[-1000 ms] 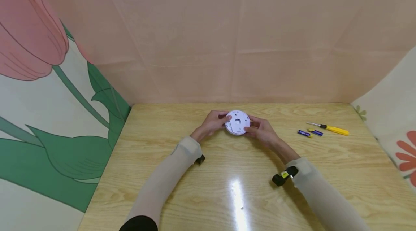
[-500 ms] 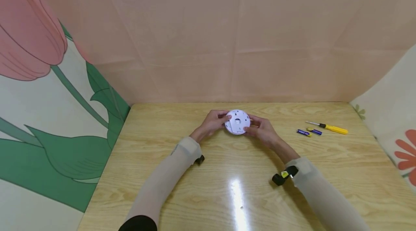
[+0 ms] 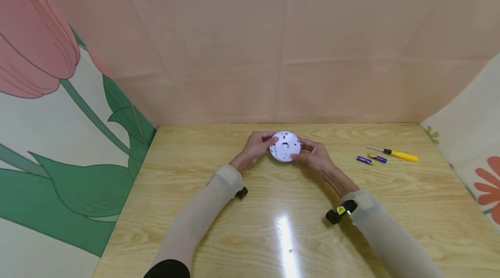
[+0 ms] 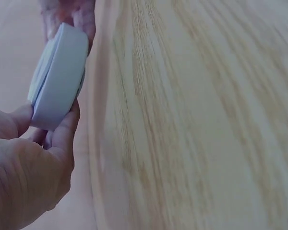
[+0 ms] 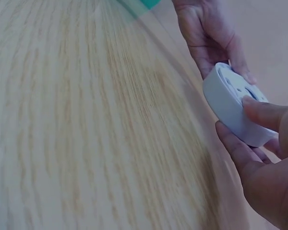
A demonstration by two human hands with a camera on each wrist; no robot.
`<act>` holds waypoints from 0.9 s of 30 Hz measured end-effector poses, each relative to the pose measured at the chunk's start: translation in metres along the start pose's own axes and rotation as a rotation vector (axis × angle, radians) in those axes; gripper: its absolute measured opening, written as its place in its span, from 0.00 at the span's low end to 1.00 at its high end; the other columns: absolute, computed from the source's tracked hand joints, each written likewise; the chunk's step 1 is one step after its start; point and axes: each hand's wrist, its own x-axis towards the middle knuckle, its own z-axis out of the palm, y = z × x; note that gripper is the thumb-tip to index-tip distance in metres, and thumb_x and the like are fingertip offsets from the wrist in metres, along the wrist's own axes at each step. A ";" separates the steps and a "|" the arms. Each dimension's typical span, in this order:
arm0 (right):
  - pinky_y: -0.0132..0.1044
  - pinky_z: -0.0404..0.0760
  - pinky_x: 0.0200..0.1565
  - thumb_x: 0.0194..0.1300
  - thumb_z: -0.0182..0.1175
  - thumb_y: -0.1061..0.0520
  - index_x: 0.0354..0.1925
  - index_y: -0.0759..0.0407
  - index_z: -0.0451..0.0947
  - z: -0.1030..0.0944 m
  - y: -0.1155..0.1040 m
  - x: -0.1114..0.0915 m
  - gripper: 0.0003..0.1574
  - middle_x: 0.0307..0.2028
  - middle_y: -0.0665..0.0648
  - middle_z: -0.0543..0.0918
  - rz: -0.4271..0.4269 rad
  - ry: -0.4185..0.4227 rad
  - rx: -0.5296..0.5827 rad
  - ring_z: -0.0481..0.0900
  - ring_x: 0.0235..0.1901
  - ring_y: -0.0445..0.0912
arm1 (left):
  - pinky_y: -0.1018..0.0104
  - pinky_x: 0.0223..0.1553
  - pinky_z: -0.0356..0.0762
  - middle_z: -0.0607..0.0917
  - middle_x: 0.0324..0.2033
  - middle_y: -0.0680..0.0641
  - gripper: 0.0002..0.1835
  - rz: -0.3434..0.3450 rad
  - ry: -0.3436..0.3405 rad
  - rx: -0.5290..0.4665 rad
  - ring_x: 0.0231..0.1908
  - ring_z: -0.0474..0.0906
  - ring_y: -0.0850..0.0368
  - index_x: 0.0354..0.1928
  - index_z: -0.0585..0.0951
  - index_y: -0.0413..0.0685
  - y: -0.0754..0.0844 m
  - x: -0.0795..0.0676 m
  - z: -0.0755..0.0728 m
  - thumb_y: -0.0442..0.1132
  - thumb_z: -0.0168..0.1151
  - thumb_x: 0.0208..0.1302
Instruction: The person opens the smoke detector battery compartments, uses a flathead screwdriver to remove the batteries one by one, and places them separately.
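Note:
A round white smoke detector (image 3: 286, 149) is held up over the far middle of the table, its slotted back plate tilted toward the head camera. My left hand (image 3: 256, 147) grips its left edge, thumb on the plate and fingers behind. From the right, my right hand (image 3: 316, 156) pinches the lower rim with its thumb on the plate. In the left wrist view the smooth side wall of the detector (image 4: 62, 76) shows, with a thin seam by the plate. The right wrist view shows the thumb pressed on the holed face of the detector (image 5: 230, 105).
Two small blue-and-yellow batteries (image 3: 365, 160) lie on the wooden table (image 3: 218, 147) to the right. Beside them is a screwdriver (image 3: 404, 156) with a yellow handle. A pink cloth backdrop (image 3: 218, 52) hangs behind the far table edge.
My right thumb has slid slightly left across the plate. The detector stays in both hands at nearly the same spot; batteries and screwdriver lie as before.

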 end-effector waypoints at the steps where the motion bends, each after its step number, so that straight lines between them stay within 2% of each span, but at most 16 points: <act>1: 0.31 0.87 0.48 0.61 0.75 0.70 0.76 0.64 0.68 0.000 0.000 0.000 0.48 0.58 0.72 0.82 0.001 0.005 -0.019 0.84 0.49 0.44 | 0.66 0.47 0.88 0.86 0.55 0.31 0.20 0.001 0.008 0.006 0.44 0.85 0.55 0.65 0.79 0.29 0.000 0.000 0.000 0.32 0.65 0.75; 7: 0.26 0.84 0.46 0.58 0.78 0.67 0.76 0.62 0.70 0.003 -0.002 0.000 0.50 0.60 0.73 0.80 0.016 0.020 -0.051 0.80 0.51 0.47 | 0.68 0.40 0.89 0.88 0.50 0.33 0.18 -0.009 0.049 -0.003 0.37 0.84 0.59 0.61 0.83 0.30 0.000 0.001 0.003 0.32 0.67 0.73; 12: 0.26 0.84 0.45 0.57 0.80 0.65 0.75 0.63 0.71 0.004 -0.003 0.000 0.50 0.57 0.72 0.83 0.024 0.041 -0.066 0.82 0.47 0.43 | 0.71 0.36 0.87 0.90 0.47 0.36 0.16 -0.009 0.095 0.004 0.34 0.84 0.61 0.57 0.85 0.32 0.000 0.004 0.005 0.33 0.69 0.72; 19: 0.27 0.86 0.45 0.55 0.81 0.67 0.73 0.67 0.71 0.008 -0.002 0.003 0.50 0.62 0.73 0.82 0.040 0.063 -0.038 0.85 0.44 0.39 | 0.76 0.30 0.82 0.90 0.45 0.38 0.16 0.001 0.110 0.036 0.33 0.82 0.62 0.56 0.87 0.34 0.001 0.005 0.007 0.36 0.71 0.71; 22: 0.26 0.86 0.44 0.55 0.81 0.65 0.73 0.66 0.72 0.008 -0.002 0.003 0.50 0.61 0.73 0.83 0.045 0.071 -0.057 0.84 0.44 0.39 | 0.76 0.29 0.82 0.90 0.44 0.38 0.16 -0.002 0.112 0.036 0.32 0.81 0.62 0.56 0.86 0.33 0.001 0.006 0.007 0.36 0.71 0.71; 27: 0.24 0.84 0.45 0.56 0.81 0.64 0.73 0.67 0.71 0.007 -0.002 0.001 0.50 0.65 0.72 0.80 0.041 0.073 -0.068 0.83 0.46 0.39 | 0.75 0.32 0.84 0.90 0.42 0.40 0.17 -0.011 0.121 0.047 0.34 0.82 0.61 0.55 0.87 0.33 0.002 0.004 0.008 0.36 0.72 0.70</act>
